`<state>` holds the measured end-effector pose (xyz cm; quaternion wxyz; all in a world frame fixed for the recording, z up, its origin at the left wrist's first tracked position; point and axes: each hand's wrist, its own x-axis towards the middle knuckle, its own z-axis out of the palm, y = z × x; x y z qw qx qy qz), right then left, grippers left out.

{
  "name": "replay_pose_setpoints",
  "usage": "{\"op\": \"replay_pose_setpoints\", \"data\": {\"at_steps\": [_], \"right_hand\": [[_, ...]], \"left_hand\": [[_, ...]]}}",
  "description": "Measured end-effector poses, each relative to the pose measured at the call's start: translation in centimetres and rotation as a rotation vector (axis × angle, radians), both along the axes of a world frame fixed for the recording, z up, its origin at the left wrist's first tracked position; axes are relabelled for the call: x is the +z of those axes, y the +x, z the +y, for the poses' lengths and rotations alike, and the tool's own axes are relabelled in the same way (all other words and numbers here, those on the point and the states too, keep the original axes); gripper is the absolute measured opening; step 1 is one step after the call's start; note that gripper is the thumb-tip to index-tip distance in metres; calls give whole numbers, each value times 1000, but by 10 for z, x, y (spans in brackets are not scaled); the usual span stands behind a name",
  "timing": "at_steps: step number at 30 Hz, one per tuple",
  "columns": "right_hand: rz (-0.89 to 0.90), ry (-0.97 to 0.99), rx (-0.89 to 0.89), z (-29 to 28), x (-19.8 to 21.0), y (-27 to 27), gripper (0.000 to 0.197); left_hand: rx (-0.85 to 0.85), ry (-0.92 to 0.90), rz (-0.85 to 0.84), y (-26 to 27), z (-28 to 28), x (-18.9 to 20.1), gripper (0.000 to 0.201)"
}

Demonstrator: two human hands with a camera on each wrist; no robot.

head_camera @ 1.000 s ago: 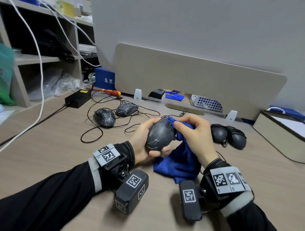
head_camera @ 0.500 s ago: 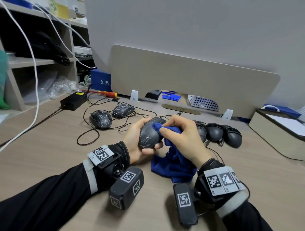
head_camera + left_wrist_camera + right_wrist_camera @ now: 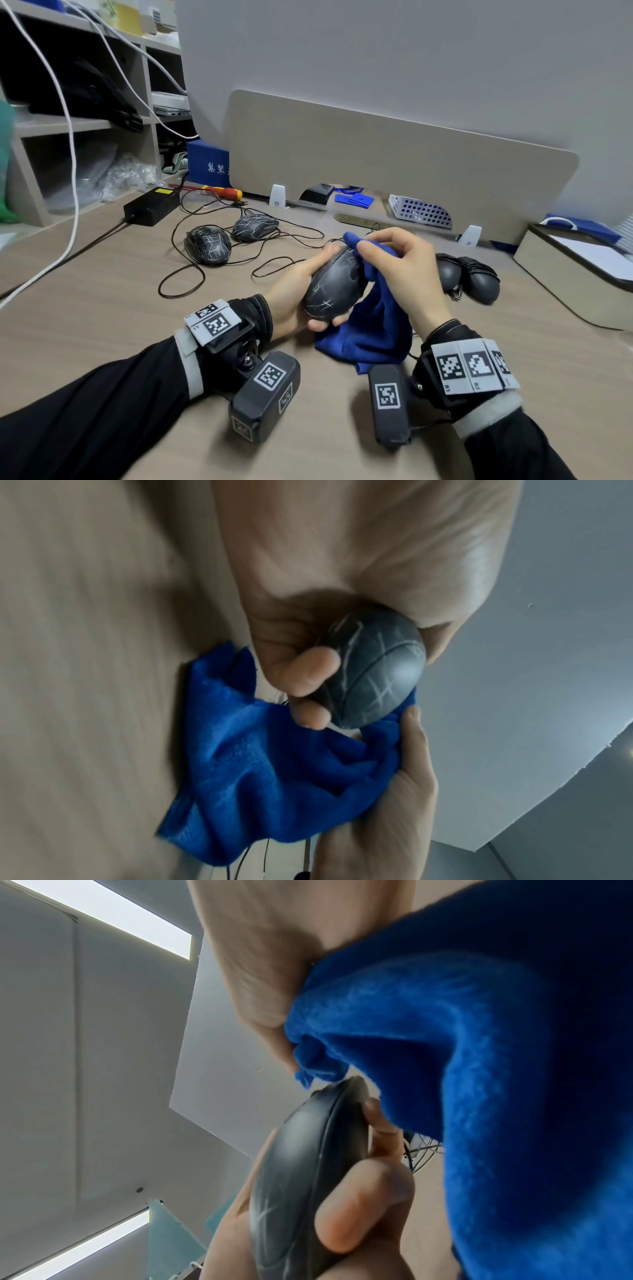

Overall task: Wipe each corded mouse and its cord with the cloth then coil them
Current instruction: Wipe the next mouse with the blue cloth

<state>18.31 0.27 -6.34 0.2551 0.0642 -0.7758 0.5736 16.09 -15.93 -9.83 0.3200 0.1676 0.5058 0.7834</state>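
On the left of the desk [image 3: 85,308] lie two dark mice [image 3: 208,245] with pale scratchy lines, side by side, their thin cords [image 3: 178,284] loose and tangled around them. In the middle, the left hand [image 3: 294,298] holds a third mouse [image 3: 334,286] up off the desk, fingers curled under it and thumb along its side. This mouse is dark grey, smooth and egg-shaped, with the same pale lines. The right hand [image 3: 404,274] pinches a blue fuzzy cloth [image 3: 373,325] against the mouse's far end; the rest of the cloth hangs down to the desk. On the right sit more dark mice [image 3: 479,279], cords wrapped round them.
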Motion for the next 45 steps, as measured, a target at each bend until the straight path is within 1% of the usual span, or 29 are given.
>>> {"op": "replay_pose_setpoints", "data": {"at_steps": [2,4,5,6,8,10,11,14,15,17,19,20,21,23,24,25,26,29,30,31,34,35,36,39,40,41,43,44,45], "right_hand": [[-34,119,121,-8,-1,5,8],[-63,190,235,-16,0,9,11],[-62,202,241,-17,0,9,11],[-48,200,204,-15,0,6,10],[-15,166,74,-6,-2,1,5],[-28,132,17,0,-3,-1,4],[-41,132,36,1,-4,0,4],[-62,170,201,-12,-2,7,8],[-71,182,226,-15,-2,8,9],[-66,177,176,-13,-3,4,10],[-58,169,80,-6,-4,1,6],[-58,180,68,-4,-4,1,5],[-59,198,97,-6,-3,3,5],[-103,214,256,-16,-2,11,6],[-146,204,345,-23,-2,15,5],[-178,204,394,-27,-2,17,4],[-175,204,387,-28,-2,16,4],[-44,242,188,-17,-3,7,7],[-24,255,158,-15,-2,6,8],[-33,265,180,-16,-2,7,8],[-137,326,362,-26,-4,16,9],[-143,344,380,-27,-4,16,9],[-132,328,365,-25,-5,14,10],[-57,226,227,-19,-4,9,11],[-62,223,220,-19,-4,8,10],[-91,233,260,-20,-5,10,10],[-180,266,425,-27,-5,16,9],[-201,272,471,-30,-6,18,8],[-198,254,465,-30,-6,18,8]], "left_hand": [[53,-26,-1,-1,0,-1,49],[110,-45,13,-4,-1,-3,38],[112,-53,23,-5,-1,-4,38],[90,-61,27,-5,-1,-5,42],[22,-88,39,-4,0,-5,52],[23,-102,47,-2,1,-5,51],[45,-96,40,-2,1,-4,48],[117,-61,17,-4,-1,-4,42],[122,-59,17,-5,-1,-4,41],[96,-79,14,-4,0,-4,42],[66,-103,11,-2,1,-4,46],[66,-107,10,-2,1,-5,46],[74,-98,7,-1,2,-4,45],[135,-75,17,-3,1,-5,41],[173,-77,37,-4,1,-6,43],[203,-81,52,-5,1,-6,46],[214,-78,48,-5,0,-7,46],[185,-77,12,-4,3,-6,40],[188,-85,9,-4,3,-7,40],[199,-85,7,-4,3,-7,39],[278,-77,-7,-7,2,-10,38],[290,-76,-16,-8,1,-10,40],[285,-73,-25,-8,1,-10,41],[255,-73,-30,-8,0,-8,39],[261,-72,-36,-8,0,-8,40],[278,-72,-46,-9,0,-9,42],[324,-63,-86,-10,0,-8,43],[342,-58,-108,-11,0,-8,42],[350,-50,-128,-12,0,-7,42]]}}
